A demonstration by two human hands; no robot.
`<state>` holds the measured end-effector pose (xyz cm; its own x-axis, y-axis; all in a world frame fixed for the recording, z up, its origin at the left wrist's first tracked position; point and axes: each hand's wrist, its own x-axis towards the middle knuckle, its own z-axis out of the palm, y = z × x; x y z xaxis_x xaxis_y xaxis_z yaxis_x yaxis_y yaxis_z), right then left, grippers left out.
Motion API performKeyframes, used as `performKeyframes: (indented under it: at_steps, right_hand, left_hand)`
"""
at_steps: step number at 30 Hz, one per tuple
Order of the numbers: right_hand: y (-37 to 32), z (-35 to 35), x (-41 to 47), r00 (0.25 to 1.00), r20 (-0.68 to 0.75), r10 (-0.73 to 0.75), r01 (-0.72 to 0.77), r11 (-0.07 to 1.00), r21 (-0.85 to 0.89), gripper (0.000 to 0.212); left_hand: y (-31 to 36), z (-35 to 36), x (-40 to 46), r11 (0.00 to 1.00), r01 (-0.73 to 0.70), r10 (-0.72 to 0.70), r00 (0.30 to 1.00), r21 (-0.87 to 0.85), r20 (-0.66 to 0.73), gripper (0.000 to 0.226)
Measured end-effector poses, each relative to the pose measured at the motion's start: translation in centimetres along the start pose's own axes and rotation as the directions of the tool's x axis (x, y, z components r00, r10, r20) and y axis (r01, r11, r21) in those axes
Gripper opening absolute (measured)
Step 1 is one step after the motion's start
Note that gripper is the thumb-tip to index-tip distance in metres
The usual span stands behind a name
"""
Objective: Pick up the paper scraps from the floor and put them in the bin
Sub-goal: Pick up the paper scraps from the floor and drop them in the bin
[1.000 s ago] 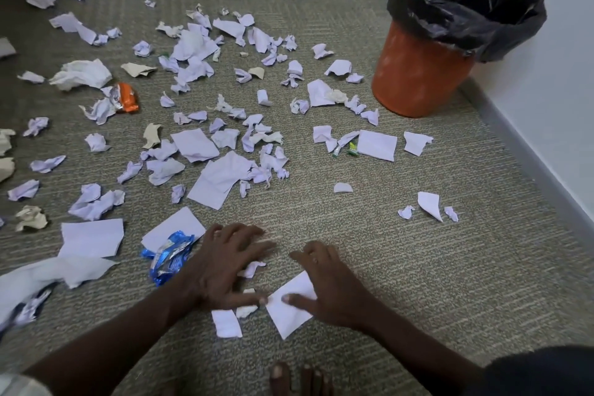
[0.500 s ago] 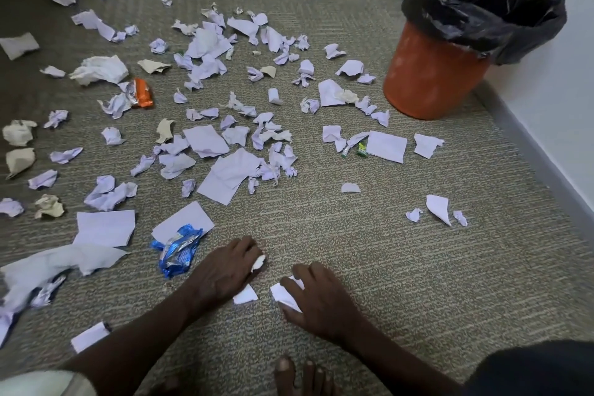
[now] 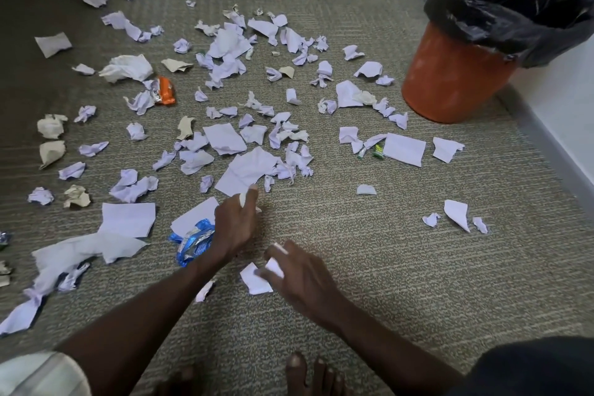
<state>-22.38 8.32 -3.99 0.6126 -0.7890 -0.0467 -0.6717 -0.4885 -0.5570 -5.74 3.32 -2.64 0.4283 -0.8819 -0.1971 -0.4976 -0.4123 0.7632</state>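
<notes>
The left hand (image 3: 236, 225) is curled around small white paper scraps (image 3: 243, 199) that poke out between its fingers, reaching towards the large flat sheet of white paper (image 3: 247, 170) just ahead. The right hand (image 3: 302, 273) pinches a small white torn paper piece (image 3: 255, 280) low over the grey-green carpeted floor (image 3: 385, 267), probably gathering a handful so fewer trips are needed. Most scraps lie scattered across the floor; the orange plastic bin with a black liner (image 3: 456, 80) stands in the corner, well apart from both hands.
</notes>
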Motion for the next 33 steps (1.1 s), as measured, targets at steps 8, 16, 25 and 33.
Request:
performKeyframes:
  at_steps: [8, 16, 25, 33]
  right_hand:
    - [-1.4, 3.5, 1.4, 0.993, 0.105, -0.053, 0.071, 0.983, -0.172, 0.026]
    - [-3.6, 3.0, 3.5, 0.837, 0.236, -0.493, 0.517, 0.854, -0.05, 0.026]
    - [-4.5, 5.3, 3.6, 0.774, 0.273, -0.571, 0.617, 0.777, -0.126, 0.01]
    - [-3.0, 3.3, 4.7, 0.962, -0.025, 0.273, -0.213, 0.801, 0.56, 0.015]
  left_hand:
    - [-4.2, -5.0, 3.1, 0.982, -0.092, 0.104, 0.992, 0.163, -0.065, 0.036]
    - [-9.6, -9.1, 0.2, 0.748, -0.372, 0.354, 0.924, 0.55, 0.144, 0.058]
    - [-12.2, -7.7, -0.2, 0.727, -0.386, 0.319, 0.922, 0.567, 0.219, 0.043]
    - [-5.6, -5.0, 0.6, 0.999, 0.04, -0.041, 0.999, 0.005, 0.032, 0.018]
